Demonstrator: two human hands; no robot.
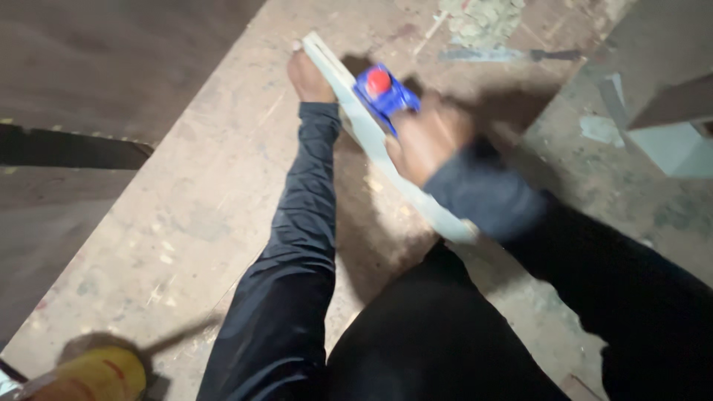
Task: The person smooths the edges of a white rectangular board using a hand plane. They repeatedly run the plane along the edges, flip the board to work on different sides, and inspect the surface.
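Your left hand (308, 76) clamps the far end of the pale board (371, 137), fingers wrapped over its edge, likely to keep it from sliding on the workbench (186, 215). Your right hand (427, 137) is clenched around the blue tool (382, 93) with 1 red knob, pressed against the board's upper face, blurred. The board is long, thin and light grey, running diagonally from your left hand down toward your lap.

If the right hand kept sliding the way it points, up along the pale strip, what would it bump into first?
Probably the left hand, which grips the far end of the pale strip. The right hand pushes a blue tool with a red knob that way. Blur makes depth unsure.
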